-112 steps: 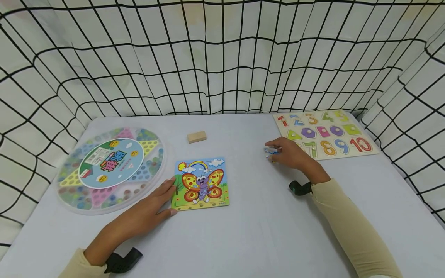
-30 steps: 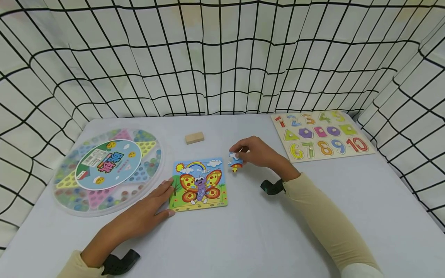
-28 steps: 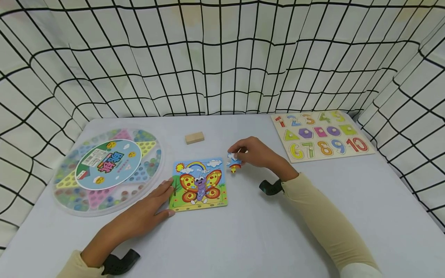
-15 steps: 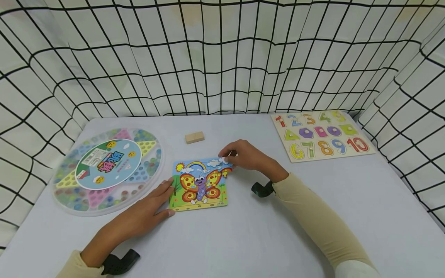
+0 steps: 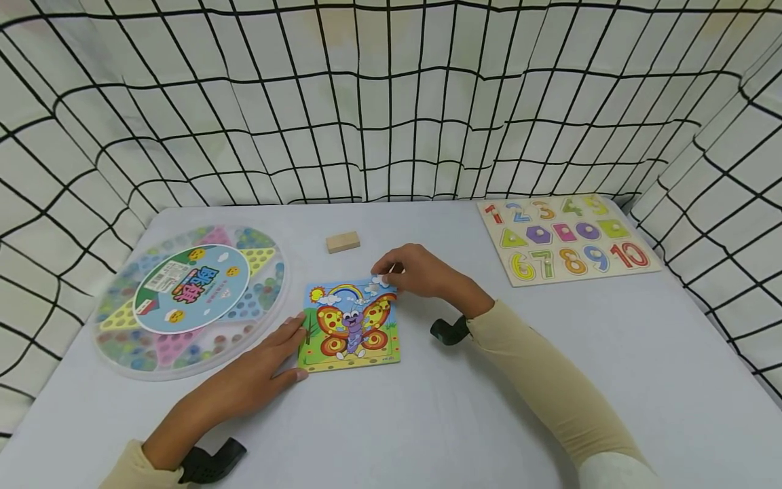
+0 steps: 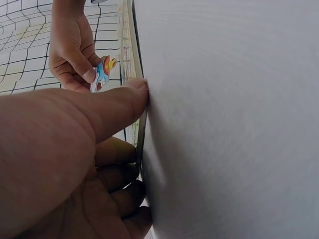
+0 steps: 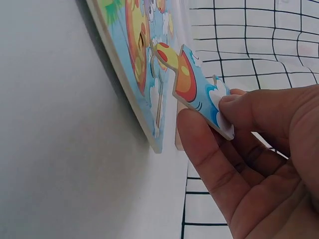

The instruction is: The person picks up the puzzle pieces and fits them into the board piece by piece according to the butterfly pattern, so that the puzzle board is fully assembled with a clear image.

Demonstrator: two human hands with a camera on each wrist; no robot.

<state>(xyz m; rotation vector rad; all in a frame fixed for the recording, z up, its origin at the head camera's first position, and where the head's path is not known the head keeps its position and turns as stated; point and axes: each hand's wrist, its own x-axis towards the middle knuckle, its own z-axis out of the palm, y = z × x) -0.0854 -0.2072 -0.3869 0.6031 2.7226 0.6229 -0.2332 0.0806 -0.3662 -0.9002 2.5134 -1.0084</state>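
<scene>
My right hand point(image 5: 417, 272) pinches a jigsaw piece point(image 7: 199, 89) between thumb and fingers; it bears blue sky, white cloud and a bit of red and yellow wing. In the right wrist view the piece hangs tilted just above the upper right corner of a butterfly puzzle board point(image 7: 127, 55). That square board point(image 5: 351, 339) lies flat on the white table, showing a purple butterfly, a sun and a rainbow. Along the board's left edge rests my left hand point(image 5: 256, 373), fingers stretched, its thumb point(image 6: 132, 94) and fingertips touching the edge.
A round marble board game point(image 5: 195, 299) in a clear case lies at the left. A small wooden block point(image 5: 343, 242) sits behind the puzzle. The number and shape board point(image 5: 568, 239) is at the back right. Black netting point(image 5: 391, 126) encloses the table's back and sides.
My right hand has carried the jigsaw piece leftward from near the number board, to over the puzzle's upper right corner. The left hand has stayed at the board's left edge.
</scene>
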